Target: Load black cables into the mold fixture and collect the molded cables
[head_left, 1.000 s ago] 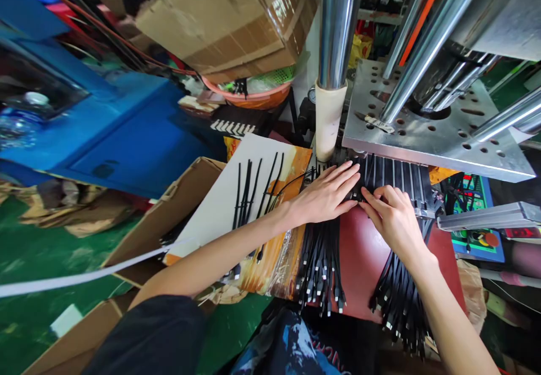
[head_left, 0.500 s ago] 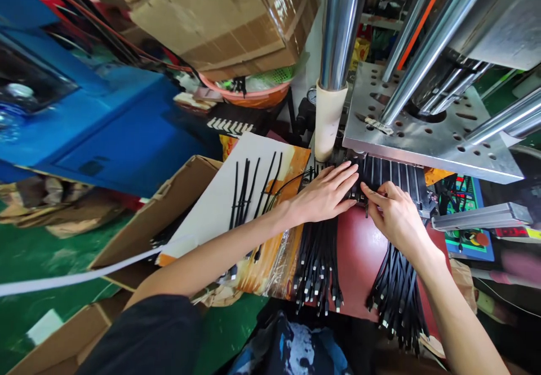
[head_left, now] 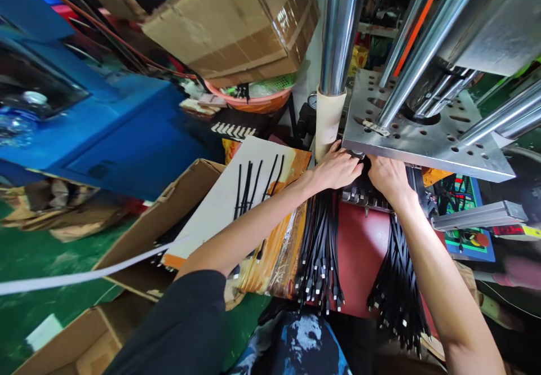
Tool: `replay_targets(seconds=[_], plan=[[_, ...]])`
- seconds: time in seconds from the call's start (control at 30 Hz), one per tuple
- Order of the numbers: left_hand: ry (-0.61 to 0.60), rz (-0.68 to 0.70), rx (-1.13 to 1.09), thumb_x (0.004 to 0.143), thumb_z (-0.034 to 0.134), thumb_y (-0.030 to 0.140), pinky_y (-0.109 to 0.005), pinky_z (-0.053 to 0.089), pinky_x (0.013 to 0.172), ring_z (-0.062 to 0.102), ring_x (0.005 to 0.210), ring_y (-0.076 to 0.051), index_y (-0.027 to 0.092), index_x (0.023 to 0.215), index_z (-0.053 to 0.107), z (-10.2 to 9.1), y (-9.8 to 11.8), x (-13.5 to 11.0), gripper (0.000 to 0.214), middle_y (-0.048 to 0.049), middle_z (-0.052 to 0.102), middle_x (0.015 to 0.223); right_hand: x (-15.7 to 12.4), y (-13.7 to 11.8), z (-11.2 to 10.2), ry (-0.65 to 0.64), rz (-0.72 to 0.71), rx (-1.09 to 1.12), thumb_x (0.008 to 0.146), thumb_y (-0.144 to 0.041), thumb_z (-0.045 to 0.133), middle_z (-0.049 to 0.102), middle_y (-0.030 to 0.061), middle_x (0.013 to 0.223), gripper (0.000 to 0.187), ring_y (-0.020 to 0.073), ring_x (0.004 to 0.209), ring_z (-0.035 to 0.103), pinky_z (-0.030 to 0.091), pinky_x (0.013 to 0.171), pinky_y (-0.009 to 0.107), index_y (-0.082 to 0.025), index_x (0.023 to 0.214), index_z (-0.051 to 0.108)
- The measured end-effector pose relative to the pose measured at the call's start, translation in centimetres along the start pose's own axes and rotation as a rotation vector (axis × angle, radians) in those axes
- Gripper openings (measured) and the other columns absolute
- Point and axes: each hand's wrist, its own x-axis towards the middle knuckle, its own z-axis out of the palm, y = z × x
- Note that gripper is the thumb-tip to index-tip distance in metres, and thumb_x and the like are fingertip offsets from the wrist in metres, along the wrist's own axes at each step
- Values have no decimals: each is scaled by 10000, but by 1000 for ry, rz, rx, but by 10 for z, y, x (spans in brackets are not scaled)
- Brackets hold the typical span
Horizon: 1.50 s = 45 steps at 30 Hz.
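Observation:
My left hand [head_left: 341, 166] is at the left end of a black metal fixture [head_left: 359, 195], just beside the white sleeve of a steel column. Its fingers are curled; anything inside them is hidden. My right hand [head_left: 387, 177] reaches onto the same fixture from the front, its fingertips out of sight at the edge of the steel plate [head_left: 435, 150]. Below my left wrist, a bundle of black cables [head_left: 321, 257] hangs over the red table surface [head_left: 359, 251]. Another cable bundle [head_left: 399, 290] hangs under my right forearm. Both bundles have small metal-tipped plugs.
Several black cables [head_left: 249, 189] lie on a white board [head_left: 220, 195] to the left. An open cardboard box [head_left: 169, 200] stands beside it. Polished steel columns [head_left: 342, 31] rise around the press plate. At right are a metal bar [head_left: 482, 215] and a green-blue panel [head_left: 477, 195].
Both hands have moved further back over the fixture, toward the steel plate. My left fingers went from stretched flat to curled; my right fingertips have gone out of sight.

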Motion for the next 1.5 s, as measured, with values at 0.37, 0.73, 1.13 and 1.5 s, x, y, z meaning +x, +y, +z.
replay_targets(seconds=[0.37, 0.73, 1.13, 1.5], plan=[[25, -492, -202, 1093, 519, 447, -403, 523, 892, 694, 991, -291, 162, 967, 682, -18, 53, -101, 351, -119, 738, 938, -168, 0, -13, 132, 251, 132, 1086, -459, 416, 708, 114, 985, 375, 262, 829, 675, 475, 708, 360, -197, 1125, 681], [-180, -555, -719, 1007, 652, 406, -272, 394, 637, 564, 652, -141, 181, 703, 605, -24, 67, -150, 380, 7, 629, 687, -280, 0, 10, 44, 673, 435, 997, -784, 423, 587, 41, 804, 612, 218, 710, 540, 392, 676, 359, -225, 825, 606], [-294, -677, -1655, 924, 726, 585, -219, 446, 500, 592, 545, -120, 124, 798, 720, -35, 161, -164, 478, -16, 642, 680, -270, -83, -55, -393, 469, 1329, 1038, -597, 576, 519, -37, 590, 467, 108, 488, 488, 399, 472, 224, -205, 783, 574], [-516, -643, -1485, 918, 721, 393, -215, 437, 547, 606, 556, -117, 140, 687, 648, -66, 182, -196, 350, -26, 669, 637, -251, -90, -61, -156, 377, 1391, 1034, -461, 644, 548, -13, 685, 404, 111, 608, 489, 376, 547, 232, -188, 736, 634]])
